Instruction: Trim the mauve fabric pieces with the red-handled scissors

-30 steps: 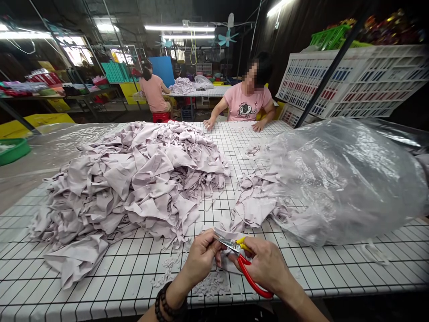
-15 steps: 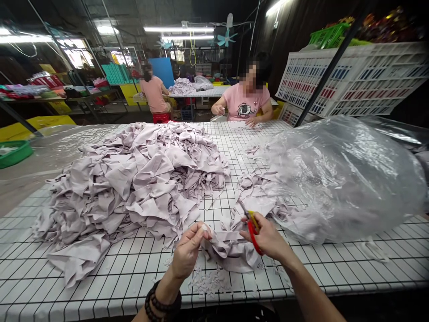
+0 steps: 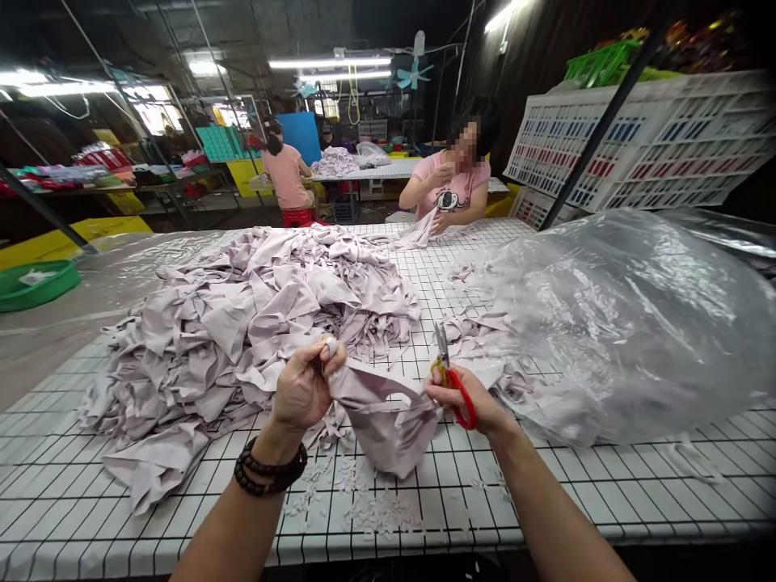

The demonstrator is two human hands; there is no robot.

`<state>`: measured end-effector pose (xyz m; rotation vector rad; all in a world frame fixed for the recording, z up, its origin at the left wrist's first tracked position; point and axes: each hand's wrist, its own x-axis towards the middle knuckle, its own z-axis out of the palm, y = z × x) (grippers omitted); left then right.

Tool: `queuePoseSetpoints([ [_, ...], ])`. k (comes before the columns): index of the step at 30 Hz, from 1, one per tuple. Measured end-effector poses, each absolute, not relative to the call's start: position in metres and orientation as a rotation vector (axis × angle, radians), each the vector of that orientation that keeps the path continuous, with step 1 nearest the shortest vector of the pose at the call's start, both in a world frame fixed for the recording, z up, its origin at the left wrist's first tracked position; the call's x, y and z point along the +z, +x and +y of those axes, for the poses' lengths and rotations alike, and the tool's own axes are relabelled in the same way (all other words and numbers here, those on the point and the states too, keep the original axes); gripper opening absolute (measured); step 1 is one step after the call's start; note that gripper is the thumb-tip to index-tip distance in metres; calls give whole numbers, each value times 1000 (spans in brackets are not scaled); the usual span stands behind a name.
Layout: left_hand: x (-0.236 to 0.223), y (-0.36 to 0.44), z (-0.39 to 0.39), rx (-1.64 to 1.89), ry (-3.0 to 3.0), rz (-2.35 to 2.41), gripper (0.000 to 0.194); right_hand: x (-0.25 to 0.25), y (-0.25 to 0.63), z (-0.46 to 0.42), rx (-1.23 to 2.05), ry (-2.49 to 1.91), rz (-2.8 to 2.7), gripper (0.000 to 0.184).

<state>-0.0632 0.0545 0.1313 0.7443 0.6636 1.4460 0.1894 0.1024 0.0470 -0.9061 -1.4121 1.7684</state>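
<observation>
My left hand (image 3: 305, 386) pinches the upper left end of a pale lilac cloth piece (image 3: 391, 432), which sags above the table. In my right hand (image 3: 476, 398) are scissors (image 3: 453, 378) with red and yellow handles, their blades pointing up and away. The fingers of that hand are also at the right edge of the same cloth; whether they grip it I cannot tell. Beyond my left hand spreads a big heap of similar cloth pieces (image 3: 267, 299). Small cloth snippets (image 3: 381, 513) lie scattered below the held piece.
A large clear plastic bag (image 3: 643, 323) with cloth at its mouth lies right on the grid-patterned table cover (image 3: 242, 529). A green basket (image 3: 66, 284) is at far left. Across the table a co-worker (image 3: 452, 182) handles cloth. White crates (image 3: 636, 137) stand back right.
My left hand has moved left and up, lifting the cloth off the table and stretching it between my hands. The scissors now point more upright. The co-worker has raised one hand and holds cloth.
</observation>
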Motion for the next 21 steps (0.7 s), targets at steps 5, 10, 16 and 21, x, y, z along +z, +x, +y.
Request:
queuePoseSetpoints([
  [5,131,-59,88,1323,967,850,18,61,209,96,1803,-852,-1269,29],
  [10,102,-54,131,1138,1264,1233,21,47,208,115,1496,-1156,-1283,30],
  [16,50,-66,144,1013,1447,1581,11,18,212,117,1326,-1385,-1300,29],
  [21,35,-75,96,965,1591,1777,9,10,196,77,1515,-1350,-1442,20],
])
